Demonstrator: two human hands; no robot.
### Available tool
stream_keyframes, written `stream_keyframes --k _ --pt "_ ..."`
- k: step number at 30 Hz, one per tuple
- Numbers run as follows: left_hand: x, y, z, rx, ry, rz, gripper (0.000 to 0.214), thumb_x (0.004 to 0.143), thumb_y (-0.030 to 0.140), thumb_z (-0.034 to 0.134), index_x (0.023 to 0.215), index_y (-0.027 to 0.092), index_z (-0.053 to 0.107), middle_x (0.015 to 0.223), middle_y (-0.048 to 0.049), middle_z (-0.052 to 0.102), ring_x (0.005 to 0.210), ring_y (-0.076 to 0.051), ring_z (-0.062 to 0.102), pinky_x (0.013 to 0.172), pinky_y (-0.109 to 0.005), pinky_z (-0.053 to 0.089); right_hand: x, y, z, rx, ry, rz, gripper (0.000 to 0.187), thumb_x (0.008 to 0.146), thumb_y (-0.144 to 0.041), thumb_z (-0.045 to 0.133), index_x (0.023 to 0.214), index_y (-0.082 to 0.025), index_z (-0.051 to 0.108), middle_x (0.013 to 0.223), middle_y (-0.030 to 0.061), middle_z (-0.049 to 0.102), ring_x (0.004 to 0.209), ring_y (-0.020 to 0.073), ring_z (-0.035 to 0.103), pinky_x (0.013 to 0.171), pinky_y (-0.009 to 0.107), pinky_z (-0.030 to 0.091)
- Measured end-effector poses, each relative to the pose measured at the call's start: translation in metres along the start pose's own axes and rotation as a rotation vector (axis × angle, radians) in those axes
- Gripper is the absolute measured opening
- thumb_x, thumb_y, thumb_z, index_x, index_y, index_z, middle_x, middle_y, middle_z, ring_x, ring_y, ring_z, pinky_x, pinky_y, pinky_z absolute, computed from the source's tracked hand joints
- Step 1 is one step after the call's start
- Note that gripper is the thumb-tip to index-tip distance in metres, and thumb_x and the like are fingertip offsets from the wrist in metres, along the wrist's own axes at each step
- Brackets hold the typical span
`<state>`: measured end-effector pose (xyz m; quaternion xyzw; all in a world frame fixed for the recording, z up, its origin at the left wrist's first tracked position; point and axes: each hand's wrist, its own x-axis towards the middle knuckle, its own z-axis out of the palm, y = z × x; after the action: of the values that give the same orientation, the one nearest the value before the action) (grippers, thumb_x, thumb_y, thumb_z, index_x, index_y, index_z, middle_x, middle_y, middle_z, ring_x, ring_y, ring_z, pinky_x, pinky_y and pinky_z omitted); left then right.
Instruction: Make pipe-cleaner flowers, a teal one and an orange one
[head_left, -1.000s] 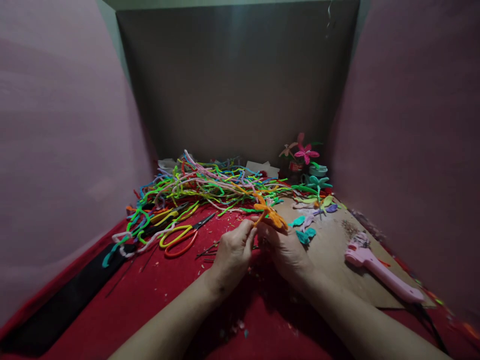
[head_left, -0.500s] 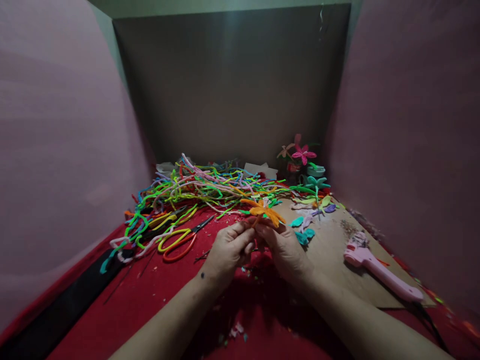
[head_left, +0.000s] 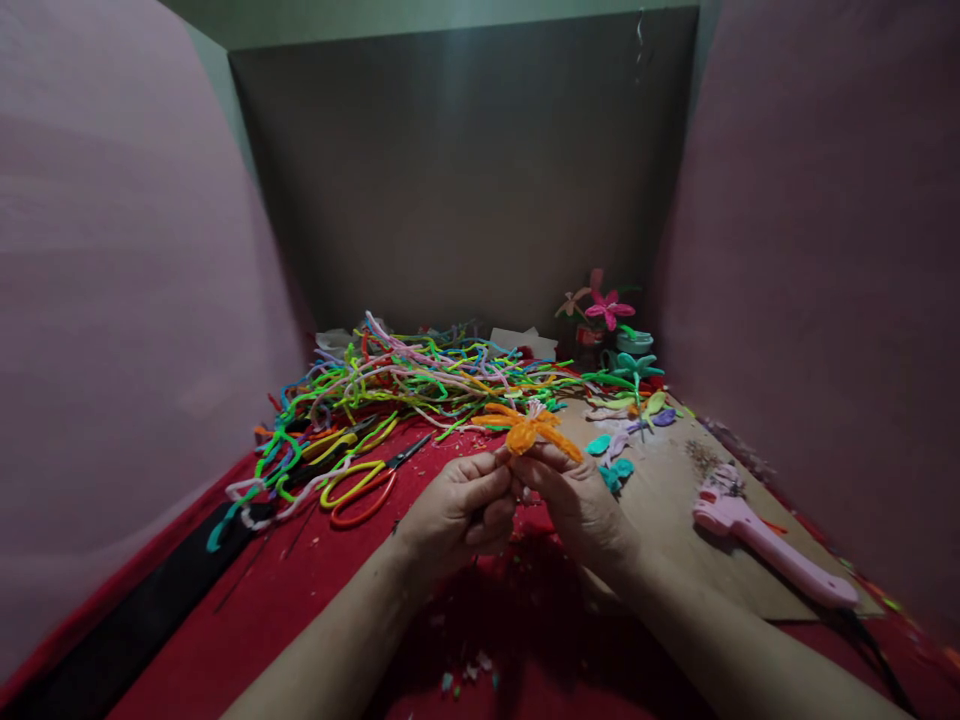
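Observation:
An orange pipe-cleaner flower (head_left: 523,431) with a pale pink centre stands upright between my hands, petals spread out to the sides and front. My left hand (head_left: 471,500) is closed, its thumb and fingertips pinching the base just under the petals. My right hand (head_left: 574,497) is closed too, thumb and fingers at the same spot from the other side. The stem below the petals is hidden by my fingers. Both hands are raised over the red cloth (head_left: 300,620), fingertips almost meeting.
A tangle of colourful pipe cleaners (head_left: 420,375) lies at the back. Scissors with yellow and red handles (head_left: 360,490) rest to the left. On the right, a board (head_left: 675,540) carries a pink glue gun (head_left: 772,545) and teal petals (head_left: 616,474). Finished pink flowers (head_left: 609,309) stand behind.
The orange flower has turned, so one petal now points toward me and others spread sideways. My fingers have shifted on its base; the orange stem seen earlier is now hidden.

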<state>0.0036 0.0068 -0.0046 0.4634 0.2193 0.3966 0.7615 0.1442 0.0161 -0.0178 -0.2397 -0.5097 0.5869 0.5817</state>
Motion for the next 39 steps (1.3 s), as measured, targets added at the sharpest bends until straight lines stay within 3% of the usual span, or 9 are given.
stream_keyframes --k 5,10,14,19,21,24,30,34,39 --pt "0.000 0.001 0.001 -0.015 0.004 -0.021 0.021 0.079 0.035 0.060 0.076 0.014 0.056 0.042 0.0083 0.038 0.029 -0.001 0.022 0.031 -0.014 0.019 -0.002 -0.001 0.001 -0.039 0.009 -0.014 0.012 0.073 -0.033 0.066 0.072 -0.022 0.068 0.067 -0.0003 0.054 0.064 0.0135 0.044 0.063 0.027 0.037" --pt "-0.001 0.004 0.006 0.095 0.099 -0.003 0.026 0.077 0.038 0.060 0.087 0.014 0.058 0.049 0.0074 0.045 0.030 -0.001 0.026 0.031 -0.015 0.024 -0.002 -0.004 0.003 0.009 0.028 0.037 0.011 0.075 -0.031 0.064 0.071 -0.021 0.066 0.067 -0.0013 0.051 0.061 0.0112 0.040 0.058 0.025 0.034" --pt "0.000 0.002 0.013 0.438 0.276 0.098 0.027 0.075 0.033 0.062 0.095 0.014 0.057 0.056 0.0066 0.047 0.038 -0.003 0.036 0.037 -0.016 0.030 -0.002 -0.005 0.003 -0.027 0.058 0.044 0.011 0.075 -0.031 0.064 0.073 -0.021 0.067 0.069 -0.0005 0.052 0.062 0.0120 0.041 0.058 0.026 0.033" --pt "0.002 -0.011 0.011 1.000 0.460 0.365 0.017 0.082 0.026 0.053 0.096 0.017 0.056 0.071 0.0009 0.060 0.057 -0.009 0.053 0.055 -0.020 0.041 -0.001 -0.004 0.003 -0.036 0.093 0.067 0.013 0.075 -0.034 0.063 0.076 -0.022 0.068 0.070 -0.0002 0.055 0.059 0.0120 0.039 0.056 0.026 0.032" --pt "0.002 -0.016 0.007 1.229 0.486 0.464 0.015 0.085 0.023 0.047 0.097 0.018 0.055 0.078 -0.0021 0.064 0.066 -0.012 0.059 0.062 -0.022 0.043 -0.001 -0.003 0.004 -0.059 0.125 0.077 0.015 0.074 -0.035 0.064 0.076 -0.021 0.068 0.071 -0.0004 0.056 0.057 0.0110 0.038 0.054 0.026 0.030" --pt "0.001 -0.020 0.000 1.523 0.500 0.586 0.015 0.089 0.022 0.040 0.090 0.018 0.055 0.074 -0.0037 0.063 0.065 -0.013 0.060 0.061 -0.022 0.044 -0.003 -0.001 0.006 -0.067 0.153 0.082 0.018 0.073 -0.037 0.065 0.078 -0.020 0.068 0.066 -0.0013 0.055 0.054 0.0097 0.035 0.051 0.025 0.028" --pt "0.001 -0.021 -0.007 1.937 0.476 0.682 0.018 0.090 0.020 0.037 0.084 0.016 0.053 0.068 -0.0054 0.061 0.060 -0.014 0.059 0.055 -0.023 0.040 -0.004 0.004 0.006 0.054 0.162 0.115 0.020 0.072 -0.036 0.066 0.082 -0.019 0.069 0.063 -0.0025 0.052 0.054 0.0089 0.036 0.051 0.023 0.028" --pt "0.001 -0.020 -0.007 1.894 0.449 0.712 0.020 0.088 0.013 0.035 0.081 0.015 0.054 0.063 -0.0039 0.057 0.054 -0.013 0.053 0.052 -0.023 0.036 -0.003 0.004 0.007 -0.017 0.169 0.082 0.017 0.072 -0.035 0.066 0.077 -0.019 0.067 0.059 -0.0041 0.045 0.052 0.0080 0.031 0.049 0.023 0.026" --pt "-0.001 -0.013 0.005 1.429 0.520 0.568 0.019 0.087 0.020 0.040 0.076 0.018 0.055 0.056 0.0025 0.050 0.046 -0.008 0.043 0.048 -0.019 0.032 -0.001 -0.001 0.007 -0.056 0.130 0.099 0.017 0.069 -0.034 0.067 0.073 -0.018 0.068 0.055 -0.0038 0.045 0.049 0.0081 0.031 0.047 0.023 0.026"
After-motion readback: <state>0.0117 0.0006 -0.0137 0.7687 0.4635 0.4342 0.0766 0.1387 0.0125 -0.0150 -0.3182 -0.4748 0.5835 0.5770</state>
